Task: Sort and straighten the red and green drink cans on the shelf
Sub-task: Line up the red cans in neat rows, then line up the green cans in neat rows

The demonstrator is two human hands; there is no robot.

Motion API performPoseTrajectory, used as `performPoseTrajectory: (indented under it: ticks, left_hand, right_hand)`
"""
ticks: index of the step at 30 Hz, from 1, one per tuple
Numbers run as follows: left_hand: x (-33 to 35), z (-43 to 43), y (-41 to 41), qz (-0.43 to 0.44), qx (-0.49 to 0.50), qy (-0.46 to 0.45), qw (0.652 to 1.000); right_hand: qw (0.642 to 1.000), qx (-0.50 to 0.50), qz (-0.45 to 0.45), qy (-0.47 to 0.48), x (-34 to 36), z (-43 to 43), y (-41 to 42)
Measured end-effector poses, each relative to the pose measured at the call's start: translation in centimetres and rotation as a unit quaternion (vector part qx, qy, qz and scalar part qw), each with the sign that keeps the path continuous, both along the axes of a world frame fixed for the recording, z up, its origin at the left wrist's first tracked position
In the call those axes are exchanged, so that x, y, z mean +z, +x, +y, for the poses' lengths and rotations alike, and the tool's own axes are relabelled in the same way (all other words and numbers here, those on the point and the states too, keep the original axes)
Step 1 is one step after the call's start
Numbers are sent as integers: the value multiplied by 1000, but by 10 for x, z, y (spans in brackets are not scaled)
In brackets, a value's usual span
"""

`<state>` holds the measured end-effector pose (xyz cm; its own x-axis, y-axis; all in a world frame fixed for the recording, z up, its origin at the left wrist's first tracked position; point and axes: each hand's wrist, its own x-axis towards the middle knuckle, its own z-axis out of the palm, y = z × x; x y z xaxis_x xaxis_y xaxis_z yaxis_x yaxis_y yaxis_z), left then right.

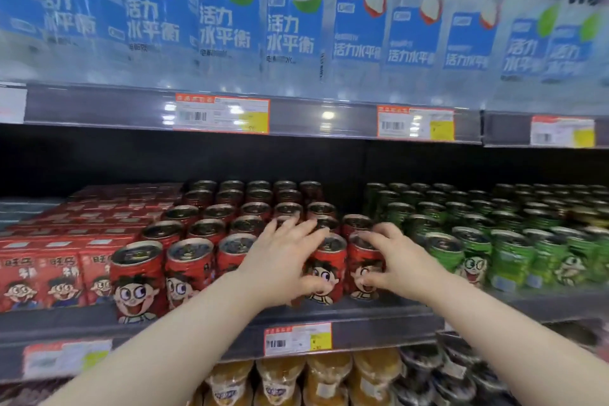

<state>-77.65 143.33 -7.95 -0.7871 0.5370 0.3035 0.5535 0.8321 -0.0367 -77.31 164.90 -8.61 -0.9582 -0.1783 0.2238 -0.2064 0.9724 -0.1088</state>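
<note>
Red cartoon-face cans (189,269) stand in rows on the middle shelf (362,316), with green cans (509,257) in rows to their right. My left hand (283,260) grips a front-row red can (328,270), fingers over its top and thumb low on its face. My right hand (392,260) grips the neighbouring front-row red can (364,273), fingers curled on its rim and thumb on its front. That can stands at the right end of the red front row, beside the first green can (445,250). All cans look upright.
Red drink cartons (62,277) fill the shelf's left part. Water bottles with blue labels (296,20) line the shelf above, behind price tags (220,114). Jars (329,376) sit on the shelf below. A gap lies behind the red and green rows at the back.
</note>
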Motion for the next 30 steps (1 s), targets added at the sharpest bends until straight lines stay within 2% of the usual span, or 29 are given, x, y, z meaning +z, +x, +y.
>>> performPoseTrajectory:
  ticks: [3, 9, 14, 16, 18, 21, 24, 27, 30]
  left_hand:
    - [-7, 17, -9, 26, -13, -8, 1000]
    - [-19, 19, -15, 130, -34, 36, 990]
    - [-16, 25, -8, 85, 3, 48, 995]
    - [-14, 29, -8, 68, 23, 77, 994]
    - [-10, 35, -7, 70, 33, 113, 991]
    - [-1, 54, -8, 91, 18, 150, 984]
    - [7, 93, -6, 76, -11, 187, 979]
    - [6, 139, -6, 31, -18, 164, 986]
    - [8, 182, -8, -9, 20, 104, 994]
  right_hand:
    - [999, 3, 16, -30, -9, -1, 0]
    - [999, 2, 7, -44, -5, 6, 6]
    - [999, 26, -8, -38, -3, 10, 10]
    - [996, 54, -40, -65, 7, 21, 15]
    - [993, 63, -32, -96, 24, 40, 22]
    - [995, 7, 42, -87, 49, 83, 23]
    - [995, -48, 55, -67, 60, 134, 14]
    - [998, -69, 1, 7, 59, 174, 2]
    - [994, -30, -88, 63, 50, 195, -12]
